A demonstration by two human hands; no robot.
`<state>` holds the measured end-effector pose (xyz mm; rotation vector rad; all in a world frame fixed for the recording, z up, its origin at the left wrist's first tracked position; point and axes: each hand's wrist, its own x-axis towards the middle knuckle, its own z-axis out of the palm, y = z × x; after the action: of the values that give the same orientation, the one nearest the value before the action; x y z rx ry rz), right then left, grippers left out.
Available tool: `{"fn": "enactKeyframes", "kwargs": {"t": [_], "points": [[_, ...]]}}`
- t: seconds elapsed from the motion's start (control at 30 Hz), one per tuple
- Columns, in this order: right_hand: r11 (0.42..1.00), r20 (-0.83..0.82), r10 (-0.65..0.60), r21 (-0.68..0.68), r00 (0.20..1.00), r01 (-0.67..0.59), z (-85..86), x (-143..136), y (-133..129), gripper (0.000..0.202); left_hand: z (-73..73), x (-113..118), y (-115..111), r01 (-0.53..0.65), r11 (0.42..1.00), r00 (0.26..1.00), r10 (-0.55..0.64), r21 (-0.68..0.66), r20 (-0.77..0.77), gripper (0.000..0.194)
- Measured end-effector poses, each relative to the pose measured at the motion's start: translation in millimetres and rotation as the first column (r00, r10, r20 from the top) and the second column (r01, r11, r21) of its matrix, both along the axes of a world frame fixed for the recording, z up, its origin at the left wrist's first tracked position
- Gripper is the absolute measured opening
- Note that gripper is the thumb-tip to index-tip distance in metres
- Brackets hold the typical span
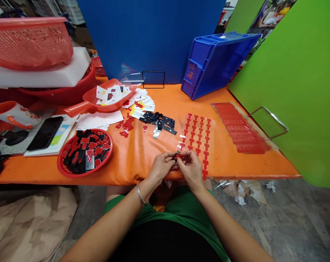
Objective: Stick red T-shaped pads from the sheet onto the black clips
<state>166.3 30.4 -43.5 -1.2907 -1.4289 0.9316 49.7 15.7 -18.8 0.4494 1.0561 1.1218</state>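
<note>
Fingers (182, 166) of left hand (162, 166) and right hand (192, 171) were pinched closed on one black-and-red piece (178, 155), near the tabletop's (135, 160) front edge, beside the sheet of red T-shapes (192, 133).

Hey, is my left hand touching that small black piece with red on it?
Touching. The head view shows the left hand pinching the small black piece in its fingertips, with no gap visible.

They wear a silver bracelet (139, 194), black top (165, 242), green shorts (188, 207).
</note>
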Motion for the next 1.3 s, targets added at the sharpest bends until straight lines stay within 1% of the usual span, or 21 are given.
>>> {"fn": "enactKeyframes", "kwargs": {"t": [0.3, 0.43, 0.5, 0.6, 0.67, 0.73, 0.8, 0.87, 0.93, 1.07, 1.3], "points": [[1.000, 0.041, -0.008, 0.025, 0.999, 0.007, -3.5, 1.0, 2.0, 0.012, 4.2, -0.2, -0.3, 0.009, 1.000, 1.000, -0.009, -0.007, -0.004, 0.021], [1.000, 0.057, -0.004, 0.023, 0.998, 0.002, -1.8, 1.1, 0.9, 0.013, 5.0, 0.1, -0.4, -0.006, 1.000, 1.000, 0.006, -0.007, -0.011, 0.014], [1.000, 0.034, 0.014, 0.010, 0.999, -0.014, -0.5, 1.5, -1.0, 0.014, 3.6, 1.0, 0.1, -0.026, 1.000, 0.999, 0.025, -0.012, -0.020, 0.010], [0.997, -0.043, 0.067, -0.040, 0.997, -0.069, 2.6, 2.4, -4.7, 0.015, 0.4, 3.7, 1.1, -0.053, 0.998, 0.998, 0.051, -0.032, -0.047, 0.008], [0.995, -0.052, 0.084, -0.043, 0.995, -0.086, 5.4, 3.0, -6.1, 0.014, -0.7, 5.7, 1.5, -0.065, 0.997, 0.996, 0.062, -0.039, -0.060, 0.008], [0.998, 0.012, 0.061, 0.027, 0.998, -0.061, 8.2, 3.6, -5.6, 0.013, -0.1, 7.2, 1.4, -0.074, 0.997, 0.996, 0.072, -0.038, -0.059, 0.008], [0.991, 0.100, -0.011, 0.136, 0.995, -0.003, 10.5, 4.4, -3.0, 0.012, 2.0, 7.8, 0.8, -0.074, 0.997, 0.996, 0.072, -0.034, -0.057, 0.007], [0.981, 0.152, -0.071, 0.192, 0.986, 0.041, 11.9, 5.1, 0.8, 0.011, 4.7, 7.6, 0.1, -0.067, 0.997, 0.996, 0.065, -0.029, -0.064, 0.006], [0.982, 0.162, -0.081, 0.180, 0.983, 0.051, 12.8, 5.7, 4.3, 0.010, 7.1, 7.1, -0.3, -0.065, 0.997, 0.995, 0.063, -0.030, -0.075, 0.006], [0.989, 0.133, -0.060, 0.141, 0.989, 0.041, 13.6, 5.5, 7.7, 0.008, 8.8, 6.4, -0.4, -0.066, 0.997, 0.995, 0.063, -0.039, -0.078, 0.006], [0.991, 0.131, -0.058, 0.125, 0.990, 0.042, 12.7, 4.3, 9.0, 0.008, 5.2, 6.4, -0.3, -0.058, 0.998, 0.996, 0.056, -0.031, -0.068, 0.006]]}}
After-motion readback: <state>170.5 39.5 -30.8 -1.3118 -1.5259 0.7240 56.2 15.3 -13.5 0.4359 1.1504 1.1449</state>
